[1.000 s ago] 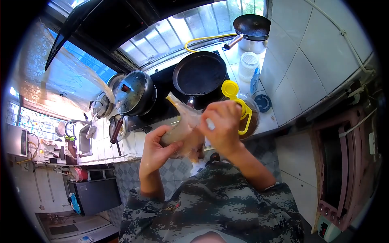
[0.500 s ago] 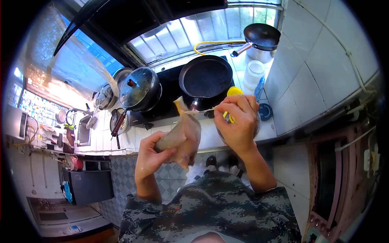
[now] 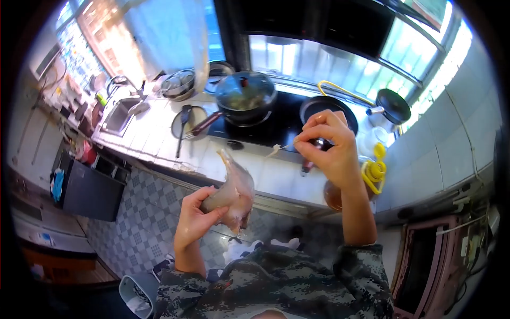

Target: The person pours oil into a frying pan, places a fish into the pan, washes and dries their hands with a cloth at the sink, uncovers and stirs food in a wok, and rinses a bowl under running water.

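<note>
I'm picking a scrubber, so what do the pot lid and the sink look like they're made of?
The pot lid looks like glossy clear glass, since contents show through it. The sink is probably smooth stainless steel, judging by its grey metallic look.

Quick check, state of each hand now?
Left hand: closed on a piece of raw meat.
Right hand: fingers pinched on a thin pale strand.
</note>
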`<state>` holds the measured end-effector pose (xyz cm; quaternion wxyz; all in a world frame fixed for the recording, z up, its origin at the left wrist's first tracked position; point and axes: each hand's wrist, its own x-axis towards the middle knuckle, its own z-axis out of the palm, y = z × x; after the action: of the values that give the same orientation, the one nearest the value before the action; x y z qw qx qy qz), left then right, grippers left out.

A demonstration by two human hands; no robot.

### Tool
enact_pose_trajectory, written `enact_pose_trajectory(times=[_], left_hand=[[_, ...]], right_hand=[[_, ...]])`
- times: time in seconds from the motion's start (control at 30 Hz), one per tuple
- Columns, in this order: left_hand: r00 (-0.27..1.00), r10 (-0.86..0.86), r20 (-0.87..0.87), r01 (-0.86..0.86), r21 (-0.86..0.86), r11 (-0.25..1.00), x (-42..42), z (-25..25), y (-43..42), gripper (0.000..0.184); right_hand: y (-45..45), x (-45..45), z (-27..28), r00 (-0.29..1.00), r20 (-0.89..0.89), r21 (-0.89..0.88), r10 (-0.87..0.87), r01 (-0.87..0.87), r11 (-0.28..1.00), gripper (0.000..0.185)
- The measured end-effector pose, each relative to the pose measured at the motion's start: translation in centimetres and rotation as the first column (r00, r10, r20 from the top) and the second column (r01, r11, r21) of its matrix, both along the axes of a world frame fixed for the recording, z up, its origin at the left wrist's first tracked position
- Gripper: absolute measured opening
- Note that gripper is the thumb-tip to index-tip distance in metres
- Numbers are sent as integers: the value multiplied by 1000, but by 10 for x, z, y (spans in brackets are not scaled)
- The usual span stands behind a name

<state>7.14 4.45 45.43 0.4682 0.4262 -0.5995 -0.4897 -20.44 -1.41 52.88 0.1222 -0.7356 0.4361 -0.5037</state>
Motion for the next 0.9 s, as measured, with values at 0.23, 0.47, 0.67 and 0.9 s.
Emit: enact_pose_trajectory(times=[0.23,0.47,0.67,0.9], left_hand=[[951,284,127,-292,49,955,177,-9,55,21],[763,629,148,-639,22,769,307,-20,105,20],[522,837,162,-838,-85,539,402,-57,135,21],[266,947,178,-959,-46,279,517,-60,133,22]], right_hand=[[-38,180,42,934,-72,86,350,-343,935,8],[-72,349,73,844,-243,66,478,-478,876,12],[-115,487,76,749,-425,-25,508,-571,820,8],[-196,666,54,634,-521,-47,571,-690,722,7]])
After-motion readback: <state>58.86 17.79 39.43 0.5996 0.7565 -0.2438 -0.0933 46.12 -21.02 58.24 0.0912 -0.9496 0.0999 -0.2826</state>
